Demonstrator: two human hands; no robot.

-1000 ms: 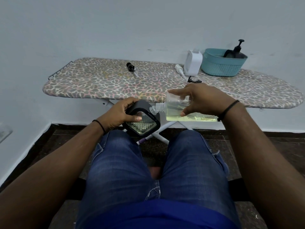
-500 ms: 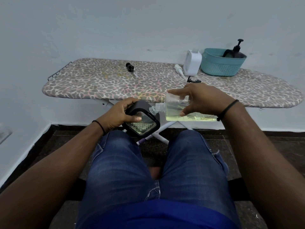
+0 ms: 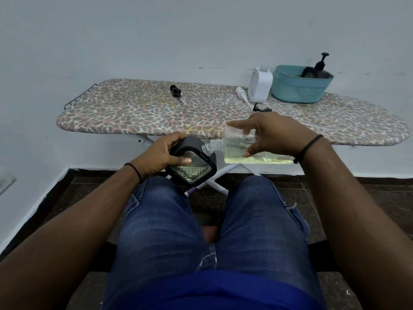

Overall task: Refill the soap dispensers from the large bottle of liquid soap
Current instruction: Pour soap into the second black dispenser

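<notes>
Ironing board (image 3: 156, 113) w/ teal basket (image 3: 297, 90) stands vs. plain wall. Left hand (image 3: 161, 157) grips black dispenser (image 3: 193, 163) tilted, opening toward clear bottle (image 3: 237, 148); right hand (image 3: 272, 135) grasps it approx. horizontal, neck at opening, so soap should run in.

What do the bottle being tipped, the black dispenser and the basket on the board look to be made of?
Bottle: clear plastic, probably; the yellowish soap shows through and the neck is threaded.
Dispenser: matte black shell, likely plastic, around a clear faceted window, glass or plastic.
Basket: teal moulded plastic, going by its woven-look perforated wall.
</notes>
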